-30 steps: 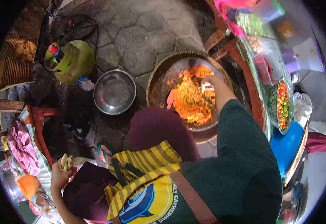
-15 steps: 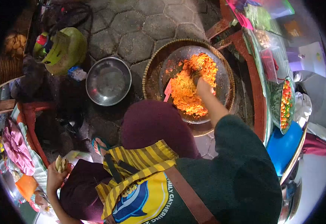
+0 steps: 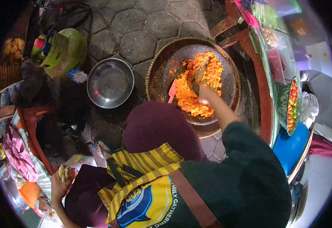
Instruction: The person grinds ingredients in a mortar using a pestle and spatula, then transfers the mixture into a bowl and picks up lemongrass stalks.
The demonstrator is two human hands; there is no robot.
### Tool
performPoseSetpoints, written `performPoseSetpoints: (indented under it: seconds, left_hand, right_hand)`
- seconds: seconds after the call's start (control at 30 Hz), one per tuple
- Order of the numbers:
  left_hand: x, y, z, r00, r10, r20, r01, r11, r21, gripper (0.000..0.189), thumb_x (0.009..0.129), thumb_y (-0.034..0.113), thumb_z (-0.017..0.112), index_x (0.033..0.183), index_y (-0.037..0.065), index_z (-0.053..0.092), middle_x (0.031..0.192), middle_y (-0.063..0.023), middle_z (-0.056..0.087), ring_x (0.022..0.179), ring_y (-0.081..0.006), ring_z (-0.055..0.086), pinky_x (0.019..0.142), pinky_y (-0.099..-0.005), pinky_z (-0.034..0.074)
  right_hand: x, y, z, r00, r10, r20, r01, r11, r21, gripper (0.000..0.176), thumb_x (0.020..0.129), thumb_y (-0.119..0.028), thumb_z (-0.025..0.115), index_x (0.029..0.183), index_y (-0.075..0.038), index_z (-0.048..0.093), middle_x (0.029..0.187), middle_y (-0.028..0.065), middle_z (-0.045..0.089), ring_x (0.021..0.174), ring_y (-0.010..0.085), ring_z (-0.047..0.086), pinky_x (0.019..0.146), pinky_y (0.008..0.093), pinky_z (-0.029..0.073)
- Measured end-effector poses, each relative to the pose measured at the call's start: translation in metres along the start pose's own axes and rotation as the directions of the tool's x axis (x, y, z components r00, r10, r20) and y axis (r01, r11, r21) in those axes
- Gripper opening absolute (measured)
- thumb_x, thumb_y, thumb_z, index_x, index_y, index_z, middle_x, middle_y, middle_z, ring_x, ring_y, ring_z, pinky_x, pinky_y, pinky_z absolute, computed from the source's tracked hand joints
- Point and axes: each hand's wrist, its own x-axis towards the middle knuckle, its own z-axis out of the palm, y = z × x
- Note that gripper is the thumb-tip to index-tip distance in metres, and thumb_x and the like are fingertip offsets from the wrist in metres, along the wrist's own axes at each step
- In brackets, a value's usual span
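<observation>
My right hand [image 3: 208, 95] is wrapped round a dark pestle [image 3: 195, 89], blurred by motion, over a crumbly orange mash [image 3: 190, 102]. The mash is heaped on a wide, round stone mortar [image 3: 173, 64], which sits inside a woven round tray [image 3: 149, 72]. A pink spatula [image 3: 172, 91] leans at the left edge of the heap. At the lower left, my left hand [image 3: 59, 189] grips a small bunch of pale yellow-green, finger-shaped pieces [image 3: 64, 173] beside my knee; their kind I cannot tell.
An empty-looking metal basin [image 3: 111, 83] stands on the paved floor left of the tray, near a green gas cylinder [image 3: 69, 51]. On the right bench are a plate of red and green chillies [image 3: 292, 106] and a blue rounded object [image 3: 292, 146]. A pink cloth [image 3: 19, 154] lies at left.
My right hand and the pestle have moved slightly down and toward me over the mash. My left hand keeps its hold and has shifted only a little.
</observation>
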Motion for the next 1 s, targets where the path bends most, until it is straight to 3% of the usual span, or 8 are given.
performPoseSetpoints:
  seconds: [0.27,0.33,0.43,0.57,0.67,0.73,0.87,1.0]
  left_hand:
    - [0.013,0.041,0.002,0.998,0.005,0.067,-0.007,1.000,0.029,0.024,0.065,0.006,0.068,0.083,-0.002,0.053,0.072,-0.0061,0.057,0.065,-0.0132,0.051,0.059,-0.0302,0.043]
    - [0.009,0.046,0.001,0.994,0.091,0.061,-0.091,0.996,0.008,0.027,0.064,0.006,0.068,0.085,-0.003,0.053,0.073,-0.0059,0.057,0.066,-0.0137,0.051,0.062,-0.0300,0.044]
    - [0.008,0.040,0.000,0.988,0.156,0.011,-0.157,0.987,0.045,0.029,0.063,0.005,0.068,0.087,-0.004,0.054,0.074,-0.0067,0.057,0.067,-0.0141,0.052,0.064,-0.0287,0.044]
    - [0.002,0.020,-0.003,0.999,0.027,0.038,-0.024,0.997,-0.074,0.026,0.065,0.005,0.068,0.086,-0.003,0.055,0.075,-0.0067,0.059,0.067,-0.0130,0.052,0.064,-0.0283,0.044]
    - [-0.001,0.025,-0.002,0.996,0.016,0.090,-0.010,0.998,-0.064,0.023,0.069,0.007,0.068,0.084,-0.004,0.055,0.075,-0.0068,0.059,0.067,-0.0130,0.052,0.063,-0.0292,0.044]
    - [0.000,0.048,0.001,0.999,0.035,0.038,-0.035,0.999,-0.002,0.023,0.067,0.006,0.067,0.083,-0.004,0.054,0.074,-0.0065,0.058,0.067,-0.0132,0.052,0.062,-0.0292,0.043]
    - [0.009,0.038,-0.001,0.991,0.128,0.030,-0.127,0.992,-0.028,0.028,0.061,0.003,0.067,0.085,-0.003,0.054,0.074,-0.0056,0.057,0.067,-0.0132,0.051,0.063,-0.0282,0.044]
    - [-0.003,0.052,-0.006,0.998,0.018,0.065,-0.016,1.000,-0.022,0.025,0.062,0.001,0.065,0.085,0.000,0.054,0.072,-0.0017,0.055,0.066,-0.0096,0.049,0.062,-0.0261,0.043]
  right_hand:
    - [0.040,0.010,-0.028,0.905,0.216,-0.367,-0.210,0.976,0.056,0.042,0.068,0.001,0.062,0.106,0.005,0.045,0.078,0.0210,0.062,0.072,0.0321,0.063,0.057,0.0416,0.048]
    - [0.060,0.012,-0.058,0.977,0.170,0.127,-0.165,0.985,-0.052,0.028,0.069,0.002,0.060,0.096,0.005,0.052,0.072,0.0203,0.060,0.060,0.0266,0.059,0.048,0.0403,0.042]
    - [0.011,0.007,-0.050,0.977,0.107,0.187,-0.153,0.955,0.255,0.021,0.070,-0.001,0.060,0.089,0.005,0.055,0.071,0.0201,0.059,0.058,0.0248,0.056,0.046,0.0407,0.040]
    - [-0.008,0.001,0.031,0.999,-0.037,0.014,0.038,0.998,-0.042,0.062,0.075,-0.004,0.059,0.130,-0.005,0.032,0.099,0.0257,0.059,0.090,0.0356,0.061,0.074,0.0456,0.049]
    - [0.004,0.002,0.020,0.956,0.196,-0.219,-0.193,0.981,0.035,0.038,0.080,-0.010,0.054,0.116,-0.001,0.042,0.101,0.0213,0.060,0.092,0.0337,0.061,0.076,0.0439,0.050]
    - [0.014,-0.003,-0.031,0.943,0.250,-0.219,-0.234,0.968,0.096,0.058,0.067,-0.003,0.070,0.117,0.003,0.041,0.097,0.0228,0.061,0.090,0.0322,0.062,0.069,0.0430,0.050]
    - [0.053,0.015,-0.053,0.986,0.154,0.064,-0.165,0.954,0.250,0.040,0.067,-0.001,0.061,0.105,0.004,0.048,0.065,0.0156,0.058,0.055,0.0253,0.060,0.050,0.0417,0.048]
    - [0.000,-0.026,-0.014,0.977,0.086,0.193,-0.123,0.975,0.185,0.032,0.067,-0.003,0.060,0.097,0.003,0.052,0.061,0.0140,0.056,0.053,0.0245,0.058,0.050,0.0424,0.048]
